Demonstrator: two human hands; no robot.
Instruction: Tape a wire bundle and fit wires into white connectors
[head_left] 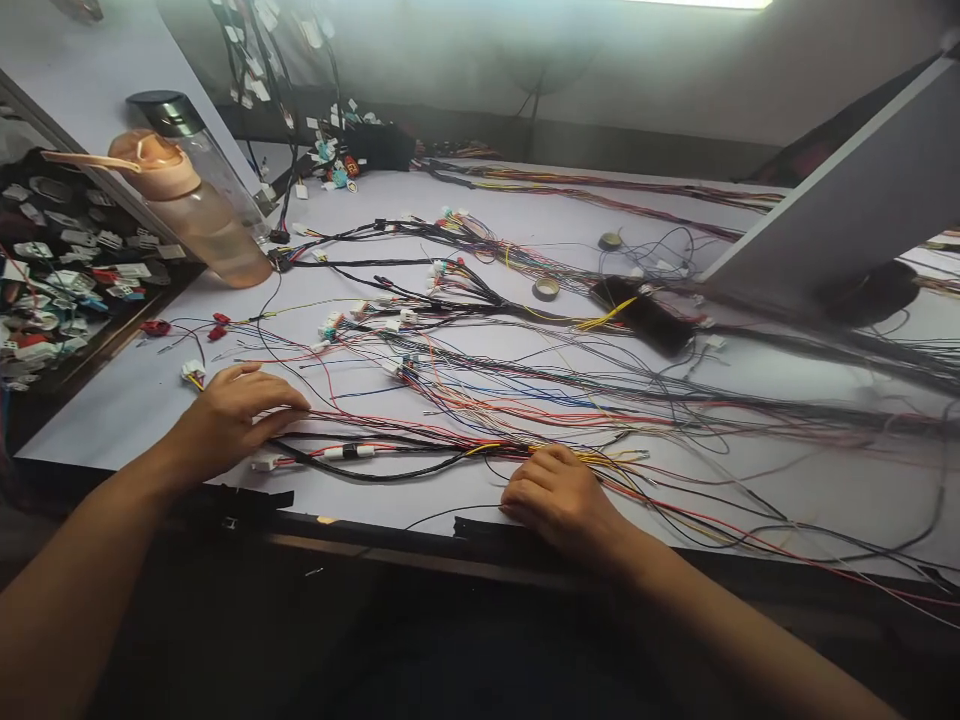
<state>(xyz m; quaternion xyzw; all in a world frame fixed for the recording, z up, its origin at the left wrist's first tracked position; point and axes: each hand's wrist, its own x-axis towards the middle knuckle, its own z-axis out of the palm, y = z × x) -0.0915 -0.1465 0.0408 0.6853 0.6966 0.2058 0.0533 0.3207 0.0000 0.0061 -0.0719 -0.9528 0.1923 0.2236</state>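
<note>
My left hand (238,408) is at the left of the table, thumb and fingers pinched on the ends of thin red wires (360,418) that run right into a wire harness. Just below that hand lies a black-sleeved branch (390,478) with a white connector (264,463) and a white inline holder (349,453). Near the front edge, my right hand (553,492) is curled, its fingertips closed on a thin black wire (450,515). Yellow and red wires (615,462) pass beside its knuckles. A white connector (193,372) sits behind my left wrist.
More harnesses (480,300) with several connectors spread across the white table (97,410). Two bottles (217,235) stand at the back left, beside a bin of connectors (67,270). Tape rolls (546,289) and a black object (646,318) lie farther back. A white panel (832,190) rises at right.
</note>
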